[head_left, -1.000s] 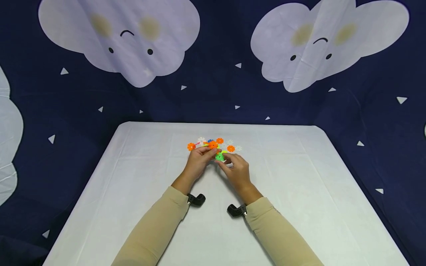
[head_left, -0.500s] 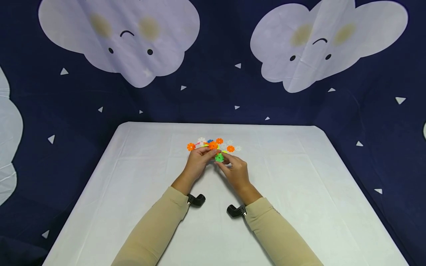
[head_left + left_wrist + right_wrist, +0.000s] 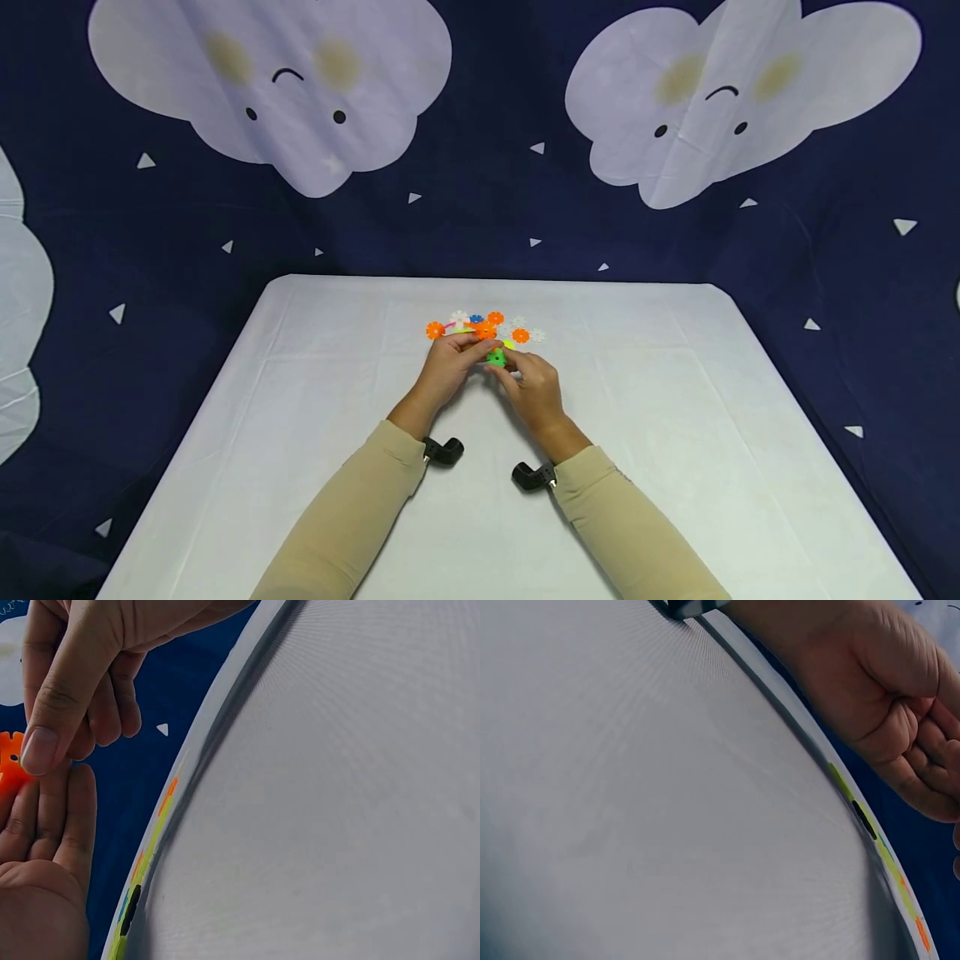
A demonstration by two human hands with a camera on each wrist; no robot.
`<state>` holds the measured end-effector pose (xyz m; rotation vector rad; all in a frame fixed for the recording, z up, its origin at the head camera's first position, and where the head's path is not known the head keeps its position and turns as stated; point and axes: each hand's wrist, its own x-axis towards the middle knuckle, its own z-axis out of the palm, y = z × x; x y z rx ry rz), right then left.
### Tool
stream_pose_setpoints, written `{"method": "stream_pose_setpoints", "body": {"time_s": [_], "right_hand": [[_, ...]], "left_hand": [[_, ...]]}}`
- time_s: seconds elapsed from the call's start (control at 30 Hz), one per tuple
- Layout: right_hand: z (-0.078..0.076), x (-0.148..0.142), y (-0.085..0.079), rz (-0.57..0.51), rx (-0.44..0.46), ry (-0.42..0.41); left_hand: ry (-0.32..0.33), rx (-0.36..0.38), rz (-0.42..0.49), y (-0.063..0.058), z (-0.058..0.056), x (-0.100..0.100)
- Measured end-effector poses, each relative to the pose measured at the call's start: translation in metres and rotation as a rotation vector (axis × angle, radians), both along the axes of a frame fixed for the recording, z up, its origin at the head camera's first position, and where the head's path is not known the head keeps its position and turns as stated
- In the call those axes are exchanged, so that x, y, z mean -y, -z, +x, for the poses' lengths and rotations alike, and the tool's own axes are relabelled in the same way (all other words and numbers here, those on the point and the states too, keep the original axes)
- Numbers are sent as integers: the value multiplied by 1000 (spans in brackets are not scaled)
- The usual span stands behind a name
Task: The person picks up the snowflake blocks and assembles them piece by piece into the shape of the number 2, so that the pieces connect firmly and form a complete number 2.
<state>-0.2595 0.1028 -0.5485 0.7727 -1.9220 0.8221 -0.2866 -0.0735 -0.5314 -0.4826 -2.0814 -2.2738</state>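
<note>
My left hand [image 3: 447, 367] pinches a joined cluster of plastic snowflake discs. In the left wrist view its thumb presses an orange snowflake disc [image 3: 11, 761] cut off by the edge. The cluster carries an orange disc at its left end [image 3: 435, 331], a white disc [image 3: 459, 317], a blue disc [image 3: 476, 318] and a middle orange disc [image 3: 486, 331]. My right hand [image 3: 534, 387] pinches a green snowflake disc [image 3: 496, 358] against the cluster, close to the left thumb. Fingers hide where they join. In the right wrist view the right fingertips lie outside the frame.
Just beyond the hands lie loose discs: an orange disc [image 3: 521, 335], another orange disc [image 3: 496, 317], and white discs [image 3: 537, 335]. The white table [image 3: 337, 500] ends at a dark blue cloud-patterned cloth [image 3: 495, 208]. A black wrist camera [image 3: 444, 452] sits at the left cuff.
The cluster in my left hand has shifted slightly right. The green disc has tilted and sunk a little between the fingers, and my right hand has moved slightly inward.
</note>
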Motion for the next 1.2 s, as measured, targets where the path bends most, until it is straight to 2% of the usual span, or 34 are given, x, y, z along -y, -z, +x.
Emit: {"method": "stream_pose_setpoints", "body": {"time_s": [0.33,0.47,0.93,1.2], "right_hand": [[-2,-1,5,68,-50,32],[-2,-1,5,72,-37,31],[-1,0,4,-32,25,0],[-3,0,5,-43,33,-40]], "left_hand": [[4,-18,-45,0,0,0],[6,-7,-43,-1,1,0],[50,32,61,7,0,-2],[23,-20,-1,9,-1,-3]]}}
